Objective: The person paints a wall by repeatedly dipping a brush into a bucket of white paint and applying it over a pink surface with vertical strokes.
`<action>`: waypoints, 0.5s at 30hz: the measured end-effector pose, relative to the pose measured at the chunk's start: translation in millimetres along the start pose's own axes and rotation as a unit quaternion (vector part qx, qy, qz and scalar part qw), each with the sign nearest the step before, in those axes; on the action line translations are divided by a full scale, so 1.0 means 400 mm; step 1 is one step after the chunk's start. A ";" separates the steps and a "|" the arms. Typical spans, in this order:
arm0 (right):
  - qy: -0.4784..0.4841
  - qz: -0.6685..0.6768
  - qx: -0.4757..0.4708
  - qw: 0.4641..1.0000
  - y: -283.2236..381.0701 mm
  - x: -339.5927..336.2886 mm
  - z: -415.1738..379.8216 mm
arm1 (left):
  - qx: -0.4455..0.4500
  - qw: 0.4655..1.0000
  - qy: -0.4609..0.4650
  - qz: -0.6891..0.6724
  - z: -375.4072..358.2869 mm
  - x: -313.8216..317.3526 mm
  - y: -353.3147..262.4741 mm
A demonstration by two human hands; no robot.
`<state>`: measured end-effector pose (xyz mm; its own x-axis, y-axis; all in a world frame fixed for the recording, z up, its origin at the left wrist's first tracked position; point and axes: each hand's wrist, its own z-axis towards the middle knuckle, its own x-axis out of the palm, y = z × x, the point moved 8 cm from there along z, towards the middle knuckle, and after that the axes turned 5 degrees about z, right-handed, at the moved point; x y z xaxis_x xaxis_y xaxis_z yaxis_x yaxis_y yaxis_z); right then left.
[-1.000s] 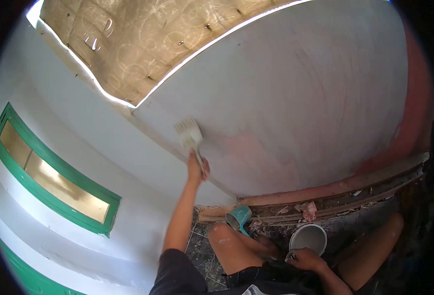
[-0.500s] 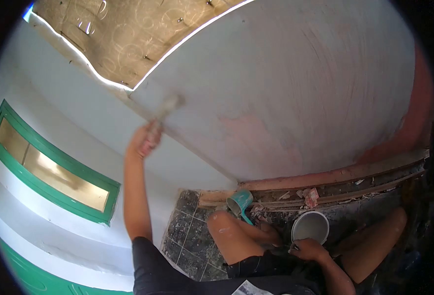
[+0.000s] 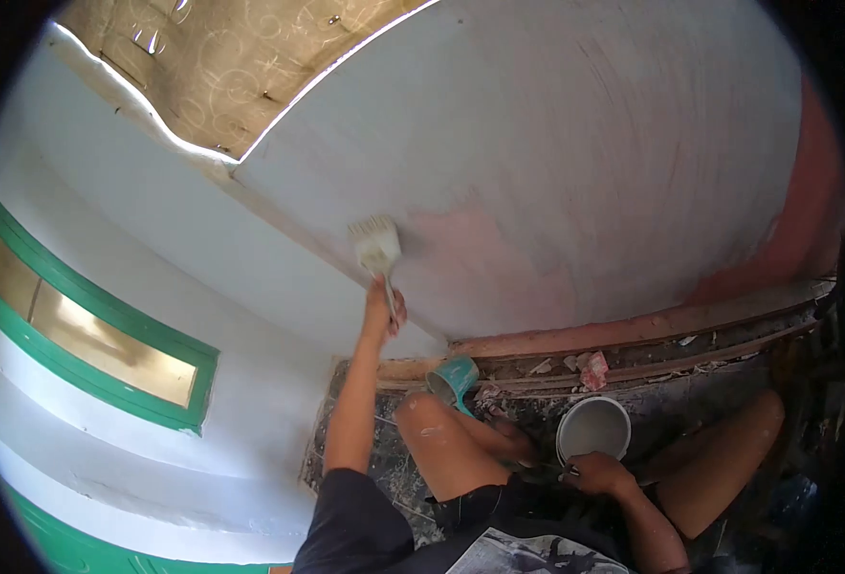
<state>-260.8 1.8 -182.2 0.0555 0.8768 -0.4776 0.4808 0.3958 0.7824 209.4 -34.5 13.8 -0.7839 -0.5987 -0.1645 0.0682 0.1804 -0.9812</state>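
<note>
My left hand (image 3: 384,308) is wrapped round the handle of a wide, pale paint brush (image 3: 376,247), its bristles pointing up and left. The brush is at the grey-white coated wall (image 3: 556,163), left of a patch where pink shows through. Between my bent legs stands a white bucket (image 3: 594,429) with greyish liquid in it. My right hand (image 3: 596,474) is closed at the bucket's near rim; its grip is partly hidden. Close to my left knee, a teal dipper (image 3: 453,380) lies tilted on the floor.
A rubble-strewn ledge (image 3: 652,346) runs along the wall's foot, with a pink chunk (image 3: 593,370) on it. A green-framed window (image 3: 87,320) is in the white wall at left. Brown patterned sheeting (image 3: 231,67) fills the upper opening. Dark, spattered tiles (image 3: 394,459) cover the floor.
My left hand and the brush have moved right and down along the wall, towards the pink patch. The view has shifted slightly. My right hand stays by the bucket.
</note>
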 end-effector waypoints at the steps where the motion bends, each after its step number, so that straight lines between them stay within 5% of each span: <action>1: 0.004 0.001 0.007 1.000 -0.009 0.006 -0.002 | -0.009 0.999 0.043 0.007 -0.018 0.008 0.066; 7: 0.018 -0.008 0.022 1.000 -0.008 0.002 -0.008 | -0.289 0.955 0.039 0.061 -0.081 -0.160 0.280; 9: 0.027 -0.005 0.024 0.999 -0.003 0.006 -0.004 | -0.267 0.962 -0.036 -0.034 -0.047 -0.215 0.177; 15: 0.037 -0.016 0.004 0.999 -0.002 0.029 0.011 | -0.141 0.989 0.038 0.037 -0.067 -0.250 -0.427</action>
<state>-256.6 10.4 -190.0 -0.0251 0.8814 -0.4717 0.4889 0.4223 0.7633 259.3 15.5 200.7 -0.8280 -0.5171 -0.2167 -0.0390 0.4387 -0.8978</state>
